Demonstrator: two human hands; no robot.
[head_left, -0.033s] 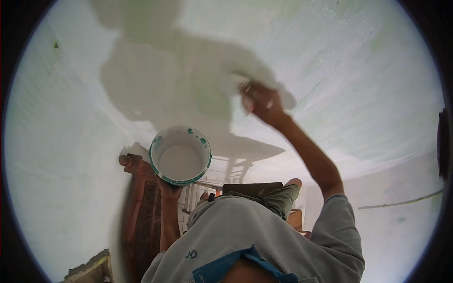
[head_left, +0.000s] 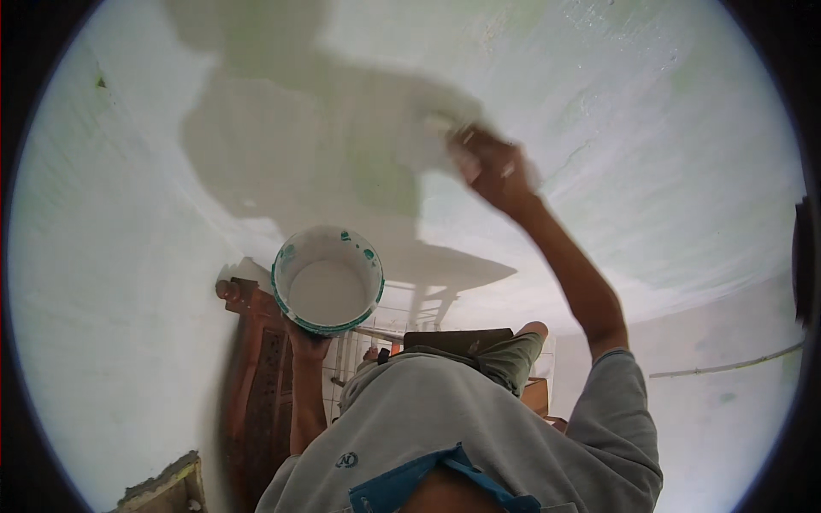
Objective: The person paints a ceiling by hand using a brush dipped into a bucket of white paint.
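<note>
My left hand (head_left: 306, 344) holds up a round paint bucket (head_left: 376, 301) from underneath, its fingers partly hidden by it. The bucket has a green rim, green smears inside and white paint (head_left: 327, 295) in the bottom. Up against the pale wall (head_left: 513, 77), my right hand (head_left: 494, 167) is closed round a paintbrush (head_left: 440, 124). Motion smears both the hand and the brush. Pale bristles point left, close to the wall surface inside my shadow. Green patches show through the white coat in places.
Below the bucket on the left stands carved dark wooden furniture (head_left: 256, 359). A rough-edged opening (head_left: 171, 489) breaks the wall at lower left. A thin conduit (head_left: 727, 368) runs along the right wall, near a dark object (head_left: 804, 261). Tiled floor (head_left: 342, 363) shows beneath me.
My right hand and the paintbrush have shifted a little to the right and slightly up along the wall. My left hand and the bucket stay nearly in place.
</note>
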